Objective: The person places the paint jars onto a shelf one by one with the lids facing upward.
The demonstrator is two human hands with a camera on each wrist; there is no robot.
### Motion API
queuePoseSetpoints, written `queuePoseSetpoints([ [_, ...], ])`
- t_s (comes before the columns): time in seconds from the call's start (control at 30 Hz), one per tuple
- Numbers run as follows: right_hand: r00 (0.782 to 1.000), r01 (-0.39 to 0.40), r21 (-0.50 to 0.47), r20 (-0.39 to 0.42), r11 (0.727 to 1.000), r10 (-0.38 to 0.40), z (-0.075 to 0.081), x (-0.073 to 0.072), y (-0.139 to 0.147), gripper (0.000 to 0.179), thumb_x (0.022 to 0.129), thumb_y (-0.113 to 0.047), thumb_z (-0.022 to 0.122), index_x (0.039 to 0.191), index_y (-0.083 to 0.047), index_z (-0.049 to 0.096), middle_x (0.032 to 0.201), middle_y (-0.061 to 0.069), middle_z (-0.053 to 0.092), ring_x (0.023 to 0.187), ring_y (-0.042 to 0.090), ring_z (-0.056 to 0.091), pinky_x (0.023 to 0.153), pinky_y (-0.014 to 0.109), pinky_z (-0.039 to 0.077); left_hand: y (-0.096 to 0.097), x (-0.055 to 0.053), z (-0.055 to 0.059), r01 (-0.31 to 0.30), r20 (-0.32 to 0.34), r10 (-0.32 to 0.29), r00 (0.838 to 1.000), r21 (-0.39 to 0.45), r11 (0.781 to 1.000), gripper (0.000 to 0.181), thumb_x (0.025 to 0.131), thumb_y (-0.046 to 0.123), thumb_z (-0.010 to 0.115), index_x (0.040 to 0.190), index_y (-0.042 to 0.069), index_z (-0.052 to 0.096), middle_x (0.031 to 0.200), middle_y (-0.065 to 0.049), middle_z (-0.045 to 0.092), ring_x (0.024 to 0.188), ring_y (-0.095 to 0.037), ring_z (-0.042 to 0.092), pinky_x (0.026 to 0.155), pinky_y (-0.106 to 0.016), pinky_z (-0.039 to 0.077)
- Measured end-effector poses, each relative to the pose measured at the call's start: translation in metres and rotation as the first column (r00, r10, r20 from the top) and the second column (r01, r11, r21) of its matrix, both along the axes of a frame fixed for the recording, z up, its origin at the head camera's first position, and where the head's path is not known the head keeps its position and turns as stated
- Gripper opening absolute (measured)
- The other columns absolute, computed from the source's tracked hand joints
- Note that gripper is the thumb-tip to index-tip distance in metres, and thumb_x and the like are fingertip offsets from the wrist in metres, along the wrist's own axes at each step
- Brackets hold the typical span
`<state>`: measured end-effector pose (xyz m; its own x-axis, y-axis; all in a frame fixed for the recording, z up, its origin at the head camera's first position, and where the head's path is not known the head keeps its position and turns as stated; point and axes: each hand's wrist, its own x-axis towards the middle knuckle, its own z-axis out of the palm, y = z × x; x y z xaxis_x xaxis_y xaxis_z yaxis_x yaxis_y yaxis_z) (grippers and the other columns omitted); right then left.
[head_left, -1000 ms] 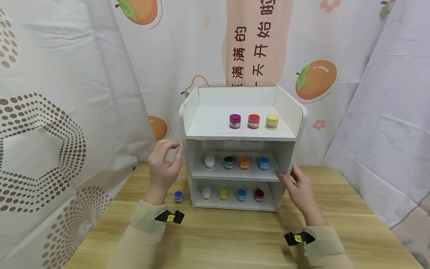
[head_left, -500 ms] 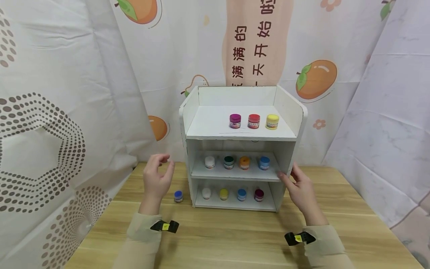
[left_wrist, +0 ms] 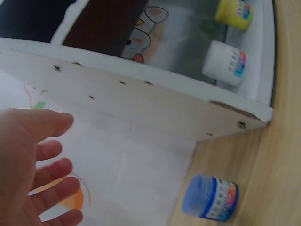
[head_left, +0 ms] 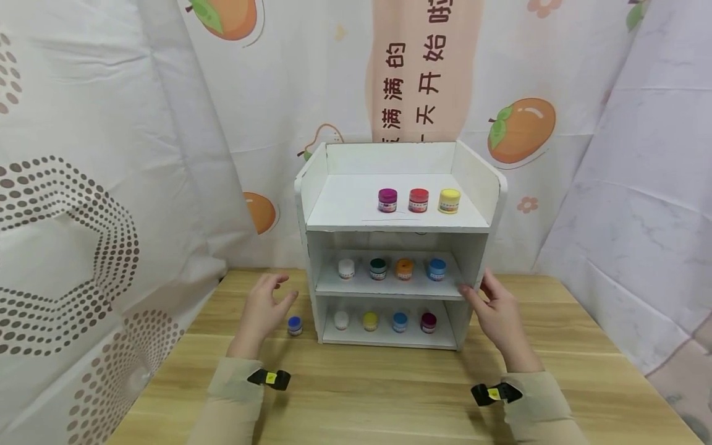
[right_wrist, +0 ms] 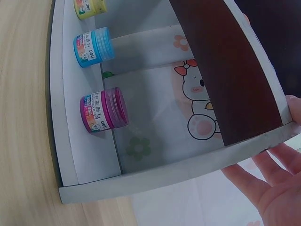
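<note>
My left hand [head_left: 264, 312] hovers with loosely bent, parted fingers and holds nothing. Just right of it, a small paint jar with a blue lid [head_left: 295, 326] stands on the table; the left wrist view shows this blue paint jar [left_wrist: 210, 198] apart from the fingers [left_wrist: 55, 172]. A white shelf unit [head_left: 397, 293] stands in the middle. My right hand [head_left: 499, 315] grips its right side panel, thumb at the front and fingers on the outer face, as the right wrist view shows with the panel [right_wrist: 183, 178] between them.
On the top board stand purple [head_left: 387, 201], red [head_left: 418, 201] and yellow [head_left: 449, 201] paint jars. Several more jars line the middle shelf [head_left: 389, 287] and bottom shelf [head_left: 384, 337]. A patterned curtain [head_left: 189, 154] hangs behind the wooden table [head_left: 389, 395].
My left hand has moved down from beside the shelf's left panel toward the blue paint jar, with its fingers spreading. My right hand has stayed on the panel.
</note>
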<state>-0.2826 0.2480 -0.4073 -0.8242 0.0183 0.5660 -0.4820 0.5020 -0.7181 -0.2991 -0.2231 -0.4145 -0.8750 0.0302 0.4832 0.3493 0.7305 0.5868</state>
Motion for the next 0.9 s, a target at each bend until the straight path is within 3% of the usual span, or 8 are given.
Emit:
queuePoseSetpoints([
  [0.2, 1.0, -0.006, 0.009, 0.018, 1.0, 0.006, 0.001, 0.002, -0.003, 0.061, 0.101, -0.021, 0.067, 0.156, -0.023, 0.044, 0.152, 0.014, 0.049, 0.134, 0.041, 0.049, 0.089, 0.042, 0.053, -0.008, -0.004, -0.016, 0.029, 0.135, -0.015, 0.991, -0.1, 0.995, 0.053, 0.093, 0.032, 0.075, 0.136, 0.006, 0.06, 0.136, -0.015, 0.057, 0.123, -0.038, 0.055, 0.1, -0.057, 0.048],
  [0.37, 1.0, 0.007, 0.011, 0.028, 1.0, -0.007, 0.001, 0.003, -0.002, 0.06, 0.101, -0.022, 0.067, 0.156, -0.022, 0.044, 0.152, 0.013, 0.049, 0.134, 0.04, 0.049, 0.09, 0.042, 0.053, -0.009, -0.008, -0.023, 0.076, 0.243, -0.037, 0.969, -0.155, 0.985, 0.057, 0.091, 0.028, 0.077, 0.14, 0.005, 0.058, 0.142, -0.017, 0.054, 0.126, -0.04, 0.054, 0.101, -0.058, 0.048],
  [0.57, 1.0, 0.011, 0.019, 0.024, 1.0, -0.011, 0.001, 0.002, -0.001, 0.06, 0.101, -0.023, 0.066, 0.157, -0.021, 0.043, 0.152, 0.016, 0.048, 0.135, 0.042, 0.048, 0.09, 0.047, 0.051, -0.005, -0.009, -0.029, 0.114, 0.35, -0.042, 0.936, -0.187, 0.976, 0.053, 0.087, 0.02, 0.083, 0.134, 0.006, 0.064, 0.142, -0.016, 0.054, 0.117, -0.036, 0.061, 0.095, -0.054, 0.052],
  [0.67, 1.0, 0.01, 0.018, 0.021, 1.0, -0.011, 0.001, 0.002, -0.001, 0.06, 0.101, -0.022, 0.066, 0.157, -0.019, 0.043, 0.152, 0.017, 0.048, 0.135, 0.043, 0.048, 0.09, 0.049, 0.05, -0.003, -0.009, -0.034, 0.136, 0.378, -0.051, 0.925, -0.201, 0.97, 0.046, 0.086, 0.015, 0.082, 0.127, 0.005, 0.067, 0.135, -0.015, 0.057, 0.11, -0.033, 0.064, 0.09, -0.05, 0.055],
  [0.9, 1.0, 0.01, 0.016, 0.015, 1.0, -0.01, 0.0, 0.001, -0.001, 0.06, 0.101, -0.021, 0.067, 0.156, -0.021, 0.043, 0.151, 0.016, 0.049, 0.134, 0.042, 0.049, 0.089, 0.045, 0.052, 0.001, -0.008, -0.042, 0.161, 0.338, -0.073, 0.938, -0.241, 0.957, 0.034, 0.085, 0.008, 0.08, 0.118, 0.002, 0.071, 0.127, -0.018, 0.063, 0.113, -0.036, 0.064, 0.097, -0.052, 0.053],
])
